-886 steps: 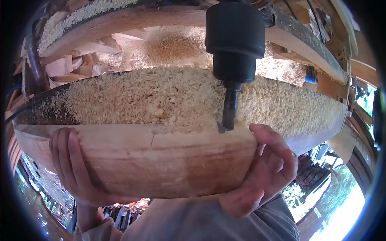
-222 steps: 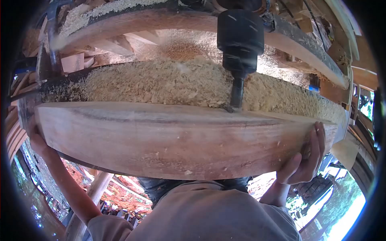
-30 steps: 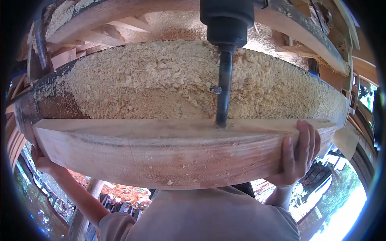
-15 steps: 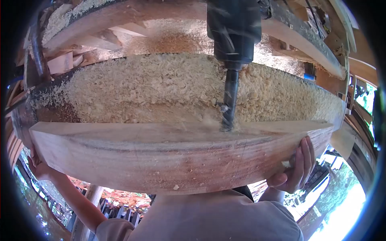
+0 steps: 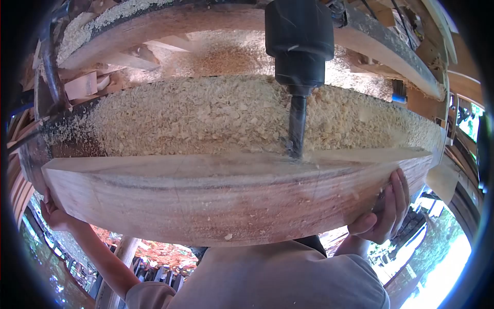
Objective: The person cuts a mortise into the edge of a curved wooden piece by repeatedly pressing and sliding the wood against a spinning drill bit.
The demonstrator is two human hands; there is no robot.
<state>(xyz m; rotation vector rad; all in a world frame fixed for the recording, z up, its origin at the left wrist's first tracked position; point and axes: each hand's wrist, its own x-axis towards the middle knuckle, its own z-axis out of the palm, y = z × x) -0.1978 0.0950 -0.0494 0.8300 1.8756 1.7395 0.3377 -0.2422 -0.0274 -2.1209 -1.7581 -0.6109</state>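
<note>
A long, thick wooden block (image 5: 206,206) with a curved near face lies across the front of the machine table. My left hand (image 5: 55,215) grips the block's left end from below, its fingers partly hidden behind the wood. My right hand (image 5: 387,211) is wrapped round the right part of the block, fingers on the near face. A dark chuck (image 5: 300,46) hangs above, and its bit (image 5: 297,126) meets the block's top near the back edge, right of centre. Fine chips fly around the bit.
Heaped wood shavings (image 5: 206,113) cover the table behind the block. A curved wooden beam (image 5: 170,26) crosses the back, with offcuts (image 5: 81,85) beneath at the left. A metal post (image 5: 50,67) stands back left, and a blue object (image 5: 398,98) lies back right.
Since half a second ago the block sits slightly farther right against the bit. Over the last second the chuck and table have shifted in view. Both hands keep their hold; earlier they gripped closer together.
</note>
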